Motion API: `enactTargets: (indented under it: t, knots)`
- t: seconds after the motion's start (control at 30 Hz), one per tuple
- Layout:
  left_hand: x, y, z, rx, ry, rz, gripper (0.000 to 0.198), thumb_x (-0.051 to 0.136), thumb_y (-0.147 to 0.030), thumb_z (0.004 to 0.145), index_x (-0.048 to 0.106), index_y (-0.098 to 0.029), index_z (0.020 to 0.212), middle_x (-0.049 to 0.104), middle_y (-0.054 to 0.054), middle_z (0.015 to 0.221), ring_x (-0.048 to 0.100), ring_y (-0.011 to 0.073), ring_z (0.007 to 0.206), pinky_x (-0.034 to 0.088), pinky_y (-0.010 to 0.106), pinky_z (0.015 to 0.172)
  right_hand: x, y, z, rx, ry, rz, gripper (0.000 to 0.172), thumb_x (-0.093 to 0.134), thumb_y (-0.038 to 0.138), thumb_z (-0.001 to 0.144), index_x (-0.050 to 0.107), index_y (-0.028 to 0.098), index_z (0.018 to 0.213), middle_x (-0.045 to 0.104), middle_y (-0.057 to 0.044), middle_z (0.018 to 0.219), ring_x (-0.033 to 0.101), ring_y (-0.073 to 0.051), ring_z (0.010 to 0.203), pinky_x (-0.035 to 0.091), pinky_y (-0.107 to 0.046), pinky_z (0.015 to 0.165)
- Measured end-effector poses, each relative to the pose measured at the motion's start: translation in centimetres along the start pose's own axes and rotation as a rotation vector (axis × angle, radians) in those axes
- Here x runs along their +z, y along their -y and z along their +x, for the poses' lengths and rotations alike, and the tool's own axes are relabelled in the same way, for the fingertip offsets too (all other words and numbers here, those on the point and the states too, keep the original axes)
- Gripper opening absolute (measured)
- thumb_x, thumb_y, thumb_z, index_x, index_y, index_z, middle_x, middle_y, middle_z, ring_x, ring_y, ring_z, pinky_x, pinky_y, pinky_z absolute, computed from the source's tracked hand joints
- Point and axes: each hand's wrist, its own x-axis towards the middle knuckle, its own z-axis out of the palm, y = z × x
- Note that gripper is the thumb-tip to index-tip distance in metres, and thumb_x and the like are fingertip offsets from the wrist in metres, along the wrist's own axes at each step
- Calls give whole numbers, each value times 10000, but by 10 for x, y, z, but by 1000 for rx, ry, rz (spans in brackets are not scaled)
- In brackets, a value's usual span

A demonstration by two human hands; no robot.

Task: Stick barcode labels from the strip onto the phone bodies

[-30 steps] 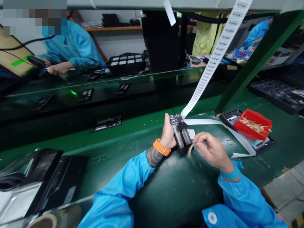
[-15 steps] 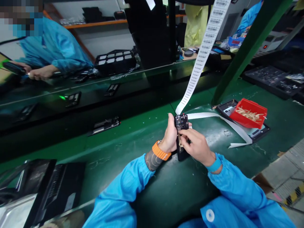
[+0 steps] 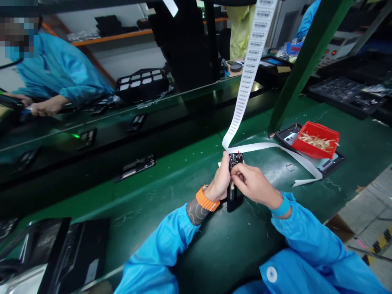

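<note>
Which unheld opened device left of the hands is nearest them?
The opened device with the red tip, left of the left hand; other devices, on the dark strip, lie farther off.

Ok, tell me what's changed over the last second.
The right hand moved left and up from beside the device, bringing a tan strip over its face; whether the hand still pinches it is unclear. The device sits straighter in view. Unchanged: the left hand grips the device; the red bin stays put.

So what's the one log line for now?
left hand: holds black rectangular circuit-board device | right hand: pinched over device | red plastic bin: holds thin beige strips
</note>
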Motion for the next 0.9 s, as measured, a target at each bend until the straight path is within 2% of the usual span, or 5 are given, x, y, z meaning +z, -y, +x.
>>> enactTargets:
  t: [0.27,0.43,0.53,0.73,0.9]
  knots:
    - [-6,-33,1,39,-64,-25,842,300,-831,865,724,-110,960,718,123,784,699,226,696,568,315,631,-36,9,-13,-6,105,126,146,468,188,958,517,229,827,615,6,730,557,-152,628,437,-280,600]
    - [-35,-98,17,217,78,42,854,207,-785,913,685,-120,1156,737,145,948,716,228,745,592,352,680,-141,-65,-15,322,-619,-329,34,545,203,909,570,208,888,634,-41,773,577,-153,688,417,-310,669]
    - [-46,-122,45,98,255,134,946,197,-828,875,658,-82,1232,733,179,863,718,259,696,585,379,656,-183,-123,-16,572,-570,-614,93,615,159,836,575,209,769,619,-48,742,526,-148,670,373,-351,705]
    - [-41,-122,94,-174,517,96,946,261,-839,853,625,-81,1287,736,190,825,714,264,657,565,374,648,-190,-167,-30,583,-544,-651,311,718,219,778,525,232,535,580,-76,668,499,-201,646,348,-366,646]
    - [-33,-108,87,-199,541,128,1029,146,-850,850,623,-51,1289,728,212,824,717,298,664,564,419,648,-183,-170,-34,682,-691,-618,154,718,178,744,573,228,748,616,-53,722,518,-202,654,346,-357,671]
